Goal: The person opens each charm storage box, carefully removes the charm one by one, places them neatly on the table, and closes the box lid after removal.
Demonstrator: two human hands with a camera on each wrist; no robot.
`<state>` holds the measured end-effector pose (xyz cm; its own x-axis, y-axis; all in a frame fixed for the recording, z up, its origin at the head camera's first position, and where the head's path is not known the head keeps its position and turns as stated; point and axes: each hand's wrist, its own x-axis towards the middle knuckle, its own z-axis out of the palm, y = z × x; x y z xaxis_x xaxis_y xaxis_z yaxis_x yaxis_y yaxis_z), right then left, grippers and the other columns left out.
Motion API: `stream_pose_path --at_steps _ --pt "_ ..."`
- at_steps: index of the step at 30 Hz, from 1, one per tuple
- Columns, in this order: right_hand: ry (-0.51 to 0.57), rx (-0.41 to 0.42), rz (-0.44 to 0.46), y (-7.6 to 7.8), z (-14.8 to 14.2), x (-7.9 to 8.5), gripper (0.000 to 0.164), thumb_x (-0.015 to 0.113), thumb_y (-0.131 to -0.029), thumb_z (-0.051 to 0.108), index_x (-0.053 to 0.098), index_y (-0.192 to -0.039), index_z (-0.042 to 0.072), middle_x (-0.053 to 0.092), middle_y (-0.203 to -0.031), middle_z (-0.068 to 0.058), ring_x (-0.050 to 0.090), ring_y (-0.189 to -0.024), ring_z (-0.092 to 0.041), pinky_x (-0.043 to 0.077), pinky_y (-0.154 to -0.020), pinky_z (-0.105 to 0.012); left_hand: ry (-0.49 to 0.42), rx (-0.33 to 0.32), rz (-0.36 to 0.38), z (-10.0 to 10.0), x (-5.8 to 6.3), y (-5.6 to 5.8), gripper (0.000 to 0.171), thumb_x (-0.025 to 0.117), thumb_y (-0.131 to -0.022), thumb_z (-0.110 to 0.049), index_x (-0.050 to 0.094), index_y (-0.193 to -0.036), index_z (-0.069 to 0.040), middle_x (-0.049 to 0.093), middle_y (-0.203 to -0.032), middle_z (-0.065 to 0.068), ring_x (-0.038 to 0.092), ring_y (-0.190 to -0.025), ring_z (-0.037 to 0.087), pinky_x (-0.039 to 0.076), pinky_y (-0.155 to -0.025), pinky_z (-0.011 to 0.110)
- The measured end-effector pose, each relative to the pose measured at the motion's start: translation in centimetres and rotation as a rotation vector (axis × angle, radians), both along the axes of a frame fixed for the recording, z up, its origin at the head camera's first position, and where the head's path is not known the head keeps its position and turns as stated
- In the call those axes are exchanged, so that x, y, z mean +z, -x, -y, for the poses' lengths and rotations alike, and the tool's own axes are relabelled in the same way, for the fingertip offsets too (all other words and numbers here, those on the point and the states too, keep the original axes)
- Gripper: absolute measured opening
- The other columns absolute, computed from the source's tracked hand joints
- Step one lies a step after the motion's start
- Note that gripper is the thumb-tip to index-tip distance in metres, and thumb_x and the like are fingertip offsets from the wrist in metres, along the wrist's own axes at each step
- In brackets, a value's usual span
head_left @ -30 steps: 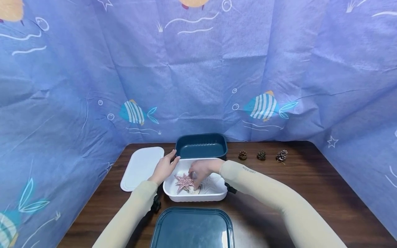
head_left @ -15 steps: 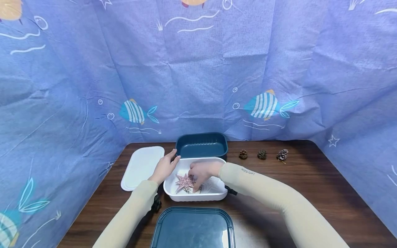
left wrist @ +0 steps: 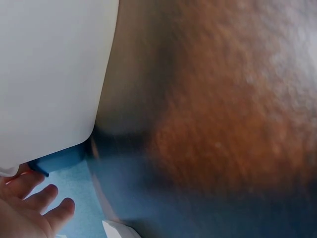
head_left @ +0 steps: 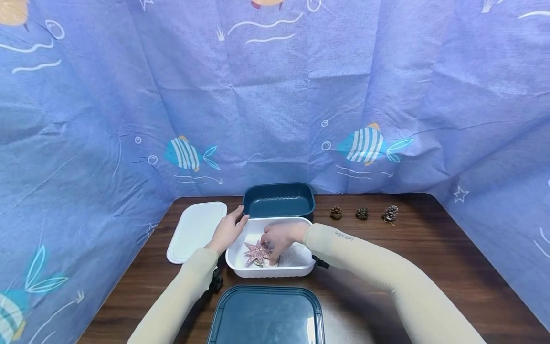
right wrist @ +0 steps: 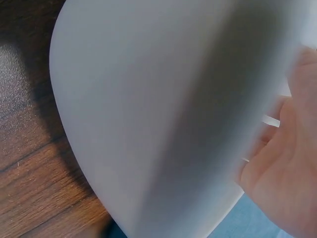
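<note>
A white plastic box (head_left: 275,273) stands mid-table. My left hand (head_left: 227,231) rests at its back left corner, thumb at the rim; in the left wrist view its fingers (left wrist: 60,213) lie loosely spread outside the wall. Inside the box, my right hand (head_left: 281,237) bends its fingers and thumb about the right side of a pink glitter star ornament (head_left: 257,252); its fingertips are partly hidden. A small pale thing (head_left: 260,263) shows under the star, and white, star-like lines (head_left: 296,257) lie right of the hand. The right wrist view shows mostly the box's outer wall (right wrist: 124,99).
Behind the white box stands a dark teal box (head_left: 279,208). A white lid (head_left: 195,234) lies at left, a teal lid (head_left: 266,315) in front. Pine cones (head_left: 362,213) line the back right. A patterned blue cloth (head_left: 275,95) hangs behind the table.
My right hand shifts slightly within the white box, and the pink star slides a little to the right with it. More of the pale thing below is covered. My left hand stays put.
</note>
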<state>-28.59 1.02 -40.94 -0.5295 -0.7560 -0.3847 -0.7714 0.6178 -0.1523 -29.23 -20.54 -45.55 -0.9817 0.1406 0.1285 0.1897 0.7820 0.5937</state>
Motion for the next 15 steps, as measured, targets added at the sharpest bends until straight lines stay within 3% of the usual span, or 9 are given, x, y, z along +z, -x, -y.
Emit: stream_pose_path --at_steps 7,15 --pt "0.013 0.02 -0.011 0.15 0.03 -0.39 0.051 0.081 -0.08 0.048 0.065 -0.119 0.018 0.054 -0.101 0.009 0.052 -0.089 -0.007 0.047 -0.08 -0.021 -0.003 -0.008 -0.004 0.13 0.03 -0.1 0.064 0.046 -0.107 -0.046 0.038 -0.154 -0.004 0.036 -0.159 0.016 0.038 -0.143 0.034 0.033 -0.115 0.051" --pt "0.035 0.058 -0.023 0.31 -0.02 -0.16 0.048 0.079 -0.081 0.039 0.065 -0.119 0.013 0.055 -0.1 0.007 0.053 -0.087 -0.007 0.047 -0.078 -0.019 -0.008 -0.003 -0.018 0.01 -0.02 -0.18 0.063 0.047 -0.107 -0.045 0.04 -0.153 -0.003 0.037 -0.158 0.016 0.039 -0.142 0.035 0.034 -0.114 0.051"
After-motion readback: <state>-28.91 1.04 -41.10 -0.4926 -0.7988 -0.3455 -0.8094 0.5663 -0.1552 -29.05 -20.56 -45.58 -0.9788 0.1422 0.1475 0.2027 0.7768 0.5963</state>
